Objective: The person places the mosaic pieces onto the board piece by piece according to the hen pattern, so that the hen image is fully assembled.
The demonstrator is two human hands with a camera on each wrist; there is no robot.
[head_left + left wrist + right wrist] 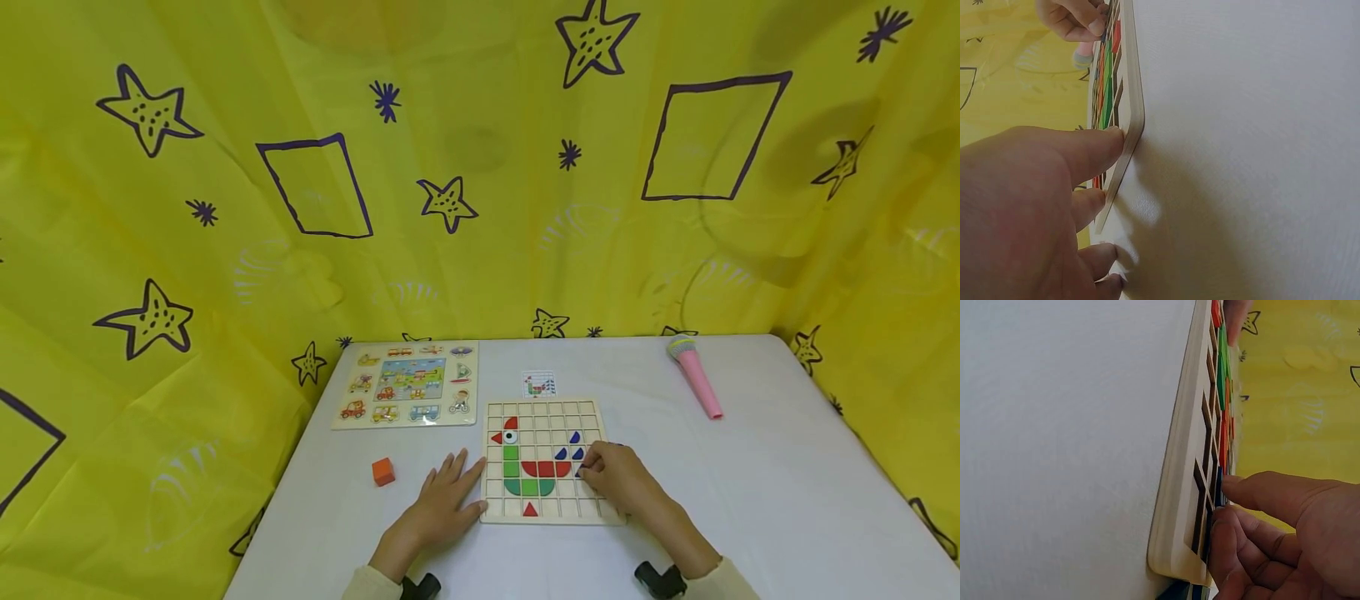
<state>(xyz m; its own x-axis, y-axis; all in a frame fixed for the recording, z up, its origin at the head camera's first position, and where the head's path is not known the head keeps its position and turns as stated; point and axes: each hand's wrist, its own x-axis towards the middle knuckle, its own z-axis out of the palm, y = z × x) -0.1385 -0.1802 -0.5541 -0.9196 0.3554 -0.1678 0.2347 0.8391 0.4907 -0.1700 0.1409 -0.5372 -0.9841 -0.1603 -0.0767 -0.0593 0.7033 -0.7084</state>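
Note:
A wooden grid board lies on the table, holding red, green and blue shaped tiles arranged like a bird. My left hand rests flat at the board's left edge, fingers spread; its thumb and a finger touch the wooden rim. Over the board's right side, my right hand pinches a small dark blue tile between thumb and curled fingers, at a grid cell. Several blue half-round tiles sit just above that hand. A red triangle tile is in the bottom row.
Behind the board lies a small pattern card. A vehicle picture puzzle is at the back left, and an orange cube sits left of my left hand. At the back right lies a pink toy microphone. Yellow curtain hangs behind the table.

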